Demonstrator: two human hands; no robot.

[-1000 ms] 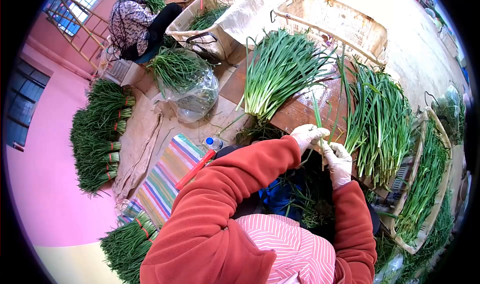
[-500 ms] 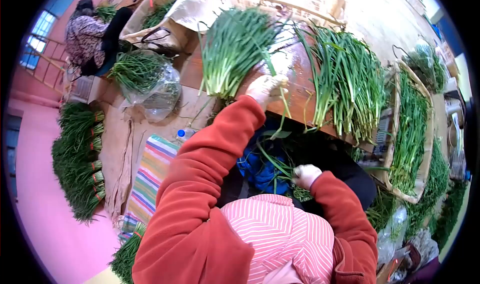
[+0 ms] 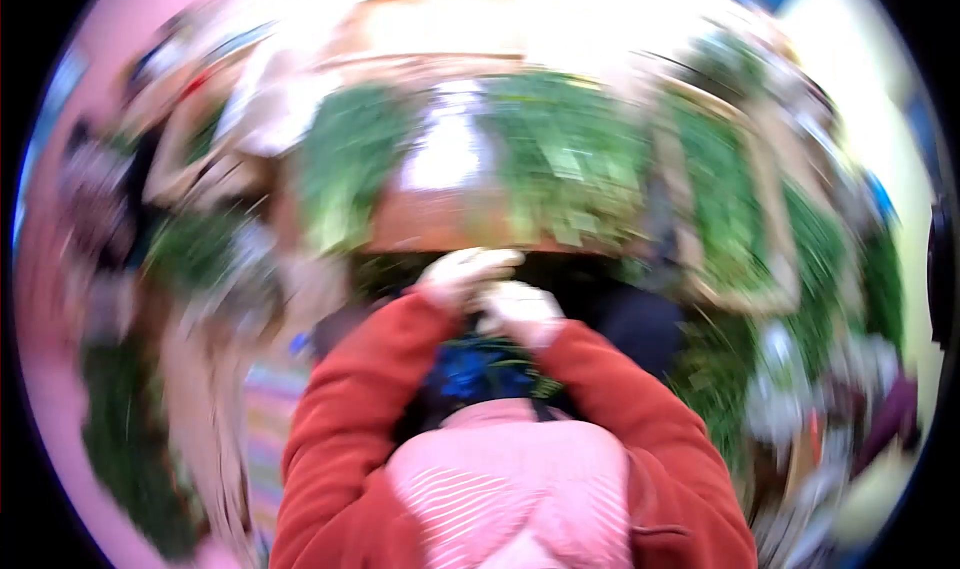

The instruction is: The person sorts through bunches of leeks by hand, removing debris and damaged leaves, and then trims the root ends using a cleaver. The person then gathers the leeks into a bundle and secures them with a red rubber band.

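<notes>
Both your hands are close together, just in front of your chest, and they touch each other. Your left hand (image 3: 462,272) sits a bit farther out. Your right hand (image 3: 520,312) is tucked just under it, nearer to you. It is all very blurry, so I cannot tell if your hands are pinching something or just curled.

Just past your hands is the brown desk (image 3: 440,219). The left heap of green stalks (image 3: 345,164) lies on it beyond your left hand. The right heap of green stalks (image 3: 570,159) lies beyond your right hand. The stalks seem to lie long-ways, away from you, but the blur hides which end points where. Far off to the side of your right hand is a long basket (image 3: 770,219) with more green in it.
</notes>
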